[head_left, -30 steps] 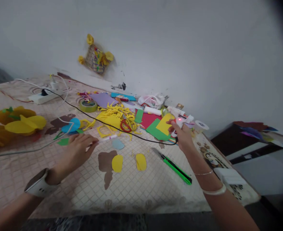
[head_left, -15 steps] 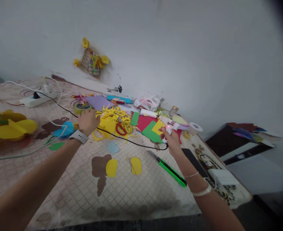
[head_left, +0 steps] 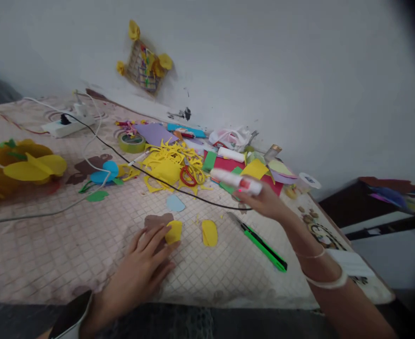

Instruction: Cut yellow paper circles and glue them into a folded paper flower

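I see the left hand, fingers spread, over a yellow paper cutout; the right hand clasps a glue gun.

Left wrist is rocking a dark-faced watch, pale band; right wrist is sporting a thin bracelet plus chunkier whitish bangle

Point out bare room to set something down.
Bare: tablecloth in front of the yellow cutouts, between left hand and green cutter; also left of that hand, before the pale cable. Crowded: beyond the black cable, around yellow scraps.
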Demonstrator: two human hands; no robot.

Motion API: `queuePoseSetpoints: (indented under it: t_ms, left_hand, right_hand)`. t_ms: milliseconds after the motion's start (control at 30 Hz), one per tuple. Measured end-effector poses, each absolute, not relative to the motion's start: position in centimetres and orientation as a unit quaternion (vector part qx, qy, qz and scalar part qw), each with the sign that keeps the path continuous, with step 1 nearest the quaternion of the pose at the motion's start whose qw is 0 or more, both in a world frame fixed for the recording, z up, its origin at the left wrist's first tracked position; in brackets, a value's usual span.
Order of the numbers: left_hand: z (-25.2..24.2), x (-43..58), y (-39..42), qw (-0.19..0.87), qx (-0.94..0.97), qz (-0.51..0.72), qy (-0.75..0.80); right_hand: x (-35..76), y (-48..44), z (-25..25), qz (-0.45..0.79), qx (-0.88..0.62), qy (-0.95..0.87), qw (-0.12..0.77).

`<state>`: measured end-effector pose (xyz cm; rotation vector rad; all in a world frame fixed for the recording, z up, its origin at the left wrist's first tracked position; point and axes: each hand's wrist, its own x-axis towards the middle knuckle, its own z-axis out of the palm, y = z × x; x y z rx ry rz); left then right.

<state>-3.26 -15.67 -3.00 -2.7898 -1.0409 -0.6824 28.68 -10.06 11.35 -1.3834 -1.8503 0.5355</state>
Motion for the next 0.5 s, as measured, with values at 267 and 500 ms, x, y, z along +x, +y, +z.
queuePoseSetpoints:
  t_ms: [267,500]
  left_hand:
    - [-3.5,-2.8,-16.6,0.015,-0.872,-0.235,-0.429]
    - [-3.4,-2.4,-16.6,-0.021,-0.859,-0.252,-0.444]
  right_hand:
    - [24.4,-11.5,10.0,0.202,-0.430,-0.880,0.004]
    - [24.4,-11.1,8.5,0.310,-0.461,-0.831,0.038]
